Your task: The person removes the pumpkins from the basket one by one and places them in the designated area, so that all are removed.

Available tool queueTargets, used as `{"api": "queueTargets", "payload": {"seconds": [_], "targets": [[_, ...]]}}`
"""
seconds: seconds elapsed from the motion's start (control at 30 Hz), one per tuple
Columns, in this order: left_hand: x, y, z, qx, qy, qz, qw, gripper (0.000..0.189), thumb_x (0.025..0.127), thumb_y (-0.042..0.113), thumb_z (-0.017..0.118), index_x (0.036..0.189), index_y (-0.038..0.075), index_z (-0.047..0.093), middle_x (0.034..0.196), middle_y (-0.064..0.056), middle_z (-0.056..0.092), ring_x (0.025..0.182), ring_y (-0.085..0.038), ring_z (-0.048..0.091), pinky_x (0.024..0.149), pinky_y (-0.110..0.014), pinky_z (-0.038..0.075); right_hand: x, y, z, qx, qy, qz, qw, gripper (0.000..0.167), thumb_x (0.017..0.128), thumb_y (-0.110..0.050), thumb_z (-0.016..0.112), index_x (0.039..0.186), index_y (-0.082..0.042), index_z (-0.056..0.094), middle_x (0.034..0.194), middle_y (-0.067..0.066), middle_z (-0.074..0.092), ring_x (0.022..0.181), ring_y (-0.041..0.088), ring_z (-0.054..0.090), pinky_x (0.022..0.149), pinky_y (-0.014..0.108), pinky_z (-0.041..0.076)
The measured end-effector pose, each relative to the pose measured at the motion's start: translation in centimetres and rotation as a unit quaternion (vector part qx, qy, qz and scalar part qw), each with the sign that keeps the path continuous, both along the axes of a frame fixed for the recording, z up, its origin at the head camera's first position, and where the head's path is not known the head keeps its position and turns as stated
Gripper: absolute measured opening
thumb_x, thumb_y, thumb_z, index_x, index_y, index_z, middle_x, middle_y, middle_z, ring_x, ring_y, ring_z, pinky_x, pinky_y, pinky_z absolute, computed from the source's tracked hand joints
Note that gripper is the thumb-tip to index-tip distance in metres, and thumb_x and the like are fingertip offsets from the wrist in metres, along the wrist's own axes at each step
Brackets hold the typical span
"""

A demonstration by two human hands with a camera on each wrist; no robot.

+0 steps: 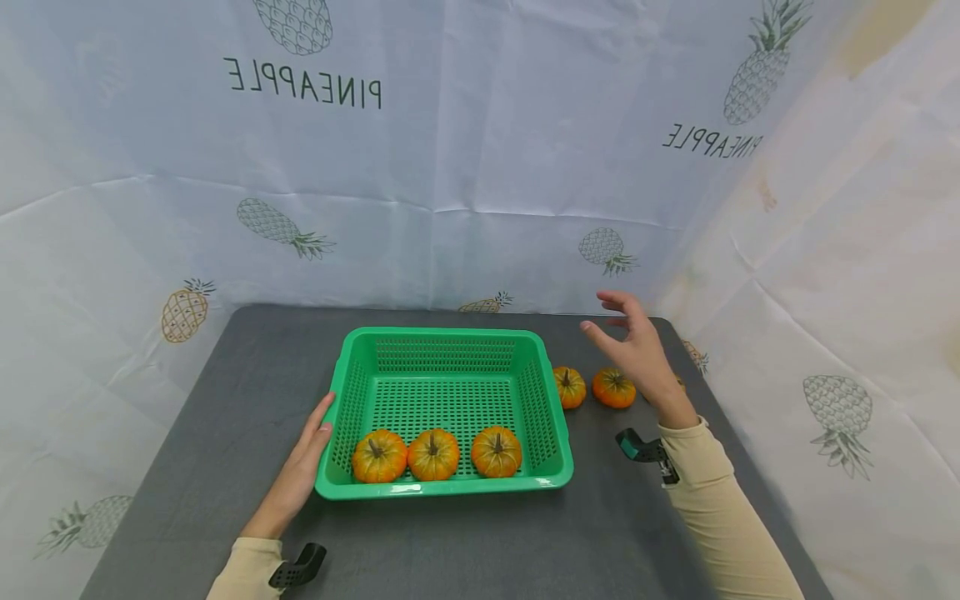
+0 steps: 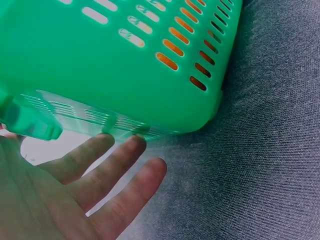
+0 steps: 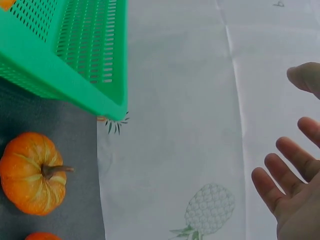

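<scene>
A green plastic basket (image 1: 446,490) holds a row of 3 small orange pumpkins along its near side: a left one (image 1: 379,457), a middle one (image 1: 433,455) and a right one (image 1: 497,452). At the basket's left side is my left hand (image 1: 300,467), its fingers (image 2: 127,192) extended along the outer wall by the rim. My right hand (image 1: 637,354) is raised in the air right of the basket, fingers spread and holding nothing. Beneath it on the table lie a pumpkin (image 1: 569,388) beside the basket and another pumpkin (image 1: 613,388); the right wrist partly hides one more orange thing.
The dark grey table (image 1: 480,550) carries the basket. A white curtain (image 1: 480,150) printed with pineapples hangs behind the table and along both sides. Each wrist wears a black camera mount (image 1: 298,567).
</scene>
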State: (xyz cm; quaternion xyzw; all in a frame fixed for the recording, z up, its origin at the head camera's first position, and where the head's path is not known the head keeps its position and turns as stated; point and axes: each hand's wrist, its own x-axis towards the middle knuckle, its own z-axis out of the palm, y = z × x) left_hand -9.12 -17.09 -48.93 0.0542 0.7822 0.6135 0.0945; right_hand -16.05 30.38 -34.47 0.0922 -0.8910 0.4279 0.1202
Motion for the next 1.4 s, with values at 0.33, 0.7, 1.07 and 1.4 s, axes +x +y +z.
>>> {"api": "queueTargets", "payload": {"seconds": [0.33, 0.7, 1.07, 1.4], "targets": [[0.1, 0.1, -0.1, -0.003, 0.008, 0.004, 1.0, 0.058, 0.113, 0.038, 0.03, 0.165, 0.028, 0.006, 0.172, -0.014, -0.002, 0.156, -0.047, -0.002, 0.114, -0.08, 0.005, 0.6, -1.4, 0.2, 0.008, 0.016, 0.044, 0.9989, 0.057, 0.099, -0.018, 0.068, 0.149, -0.009, 0.043, 0.152, 0.018, 0.044, 0.135, 0.038, 0.045, 0.111, 0.056, 0.04], [0.0, 0.1, -0.3, 0.006, 0.004, -0.002, 1.0, 0.058, 0.113, 0.037, 0.029, 0.165, 0.03, 0.005, 0.172, -0.012, -0.004, 0.156, -0.046, -0.002, 0.114, -0.079, 0.007, 1.1, -2.9, 0.3, 0.03, 0.02, 0.074, 0.9966, 0.06, 0.097, -0.016, 0.071, 0.149, -0.006, 0.044, 0.152, 0.017, 0.045, 0.138, 0.036, 0.043, 0.112, 0.055, 0.039], [0.2, 0.1, -0.2, -0.004, 0.002, 0.001, 1.0, 0.058, 0.113, 0.037, 0.029, 0.165, 0.03, 0.005, 0.172, -0.013, -0.003, 0.156, -0.047, -0.001, 0.113, -0.08, 0.007, 0.8, -3.6, -0.1, 0.065, -0.01, 0.111, 0.9917, 0.06, 0.098, -0.017, 0.07, 0.149, -0.004, 0.042, 0.152, 0.016, 0.045, 0.136, 0.034, 0.044, 0.111, 0.051, 0.04], [0.1, 0.0, -0.2, -0.002, 0.002, 0.002, 1.0, 0.058, 0.113, 0.037, 0.029, 0.165, 0.031, 0.005, 0.172, -0.012, -0.003, 0.156, -0.046, -0.001, 0.114, -0.079, 0.006, 0.6, -4.7, -0.4, 0.081, -0.051, 0.132, 0.9866, 0.062, 0.097, -0.026, 0.071, 0.151, -0.013, 0.042, 0.154, 0.013, 0.042, 0.134, 0.033, 0.044, 0.109, 0.055, 0.041]]}}
